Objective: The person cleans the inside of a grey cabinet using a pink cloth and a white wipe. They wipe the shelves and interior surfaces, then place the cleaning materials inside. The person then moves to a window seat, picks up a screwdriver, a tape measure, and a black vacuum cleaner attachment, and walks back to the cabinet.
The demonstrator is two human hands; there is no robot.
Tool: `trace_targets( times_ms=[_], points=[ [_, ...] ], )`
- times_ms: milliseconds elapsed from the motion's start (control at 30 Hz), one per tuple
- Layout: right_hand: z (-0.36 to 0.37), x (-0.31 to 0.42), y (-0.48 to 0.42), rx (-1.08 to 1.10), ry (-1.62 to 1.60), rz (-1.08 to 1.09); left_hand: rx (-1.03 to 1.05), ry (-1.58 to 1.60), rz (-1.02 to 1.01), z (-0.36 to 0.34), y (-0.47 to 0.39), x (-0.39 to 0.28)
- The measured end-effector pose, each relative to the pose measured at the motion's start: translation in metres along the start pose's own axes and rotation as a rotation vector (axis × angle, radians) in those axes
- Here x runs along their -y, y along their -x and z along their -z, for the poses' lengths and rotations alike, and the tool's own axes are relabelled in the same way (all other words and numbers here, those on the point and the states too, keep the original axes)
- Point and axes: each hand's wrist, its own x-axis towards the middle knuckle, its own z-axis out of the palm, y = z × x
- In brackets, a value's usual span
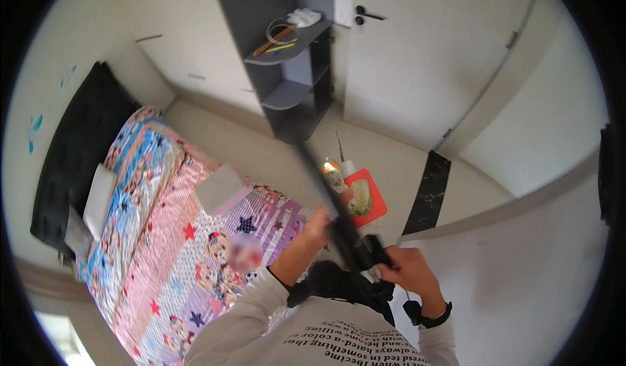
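Observation:
A long black pole-like object [320, 185], blurred, slants upward and away from the front of my body. My left hand [319, 226] closes around its middle, and the pole partly hides the fingers. My right hand [408, 270] grips the black fitting [374, 253] at the near end, where a small purple bit shows by the fingers. Just beyond the pole is a red cutting board [376, 207] bearing a pale green leafy vegetable [361, 197]. A clear bottle [334, 177] with an orange top stands beside the board, partly behind the pole.
A bed [181, 268] with a printed cover fills the left, with a flat grey-white box [222, 190] on it. Ahead stands a grey corner shelf [288, 94] holding loose items. A white door [420, 62] is at the back right, a black stone strip [428, 192] on the floor.

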Motion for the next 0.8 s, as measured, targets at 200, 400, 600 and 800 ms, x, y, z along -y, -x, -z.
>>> trace_targets(
  times_ms=[200,400,600,800],
  points=[
    [-0.042,-0.038,-0.052,0.597,-0.1,0.234,-0.022,0.438,-0.178,0.015,0.028,0.005],
    [-0.032,-0.063,-0.139,0.936,-0.506,0.069,-0.032,0.586,-0.409,0.025,0.044,-0.001],
    [-0.012,-0.107,-0.267,0.84,-0.934,-0.428,0.014,0.534,-0.251,0.014,0.032,-0.034],
    [-0.125,-0.136,-0.443,0.754,-0.795,-0.347,-0.15,0.615,-0.374,0.012,0.009,-0.049]
  ],
)
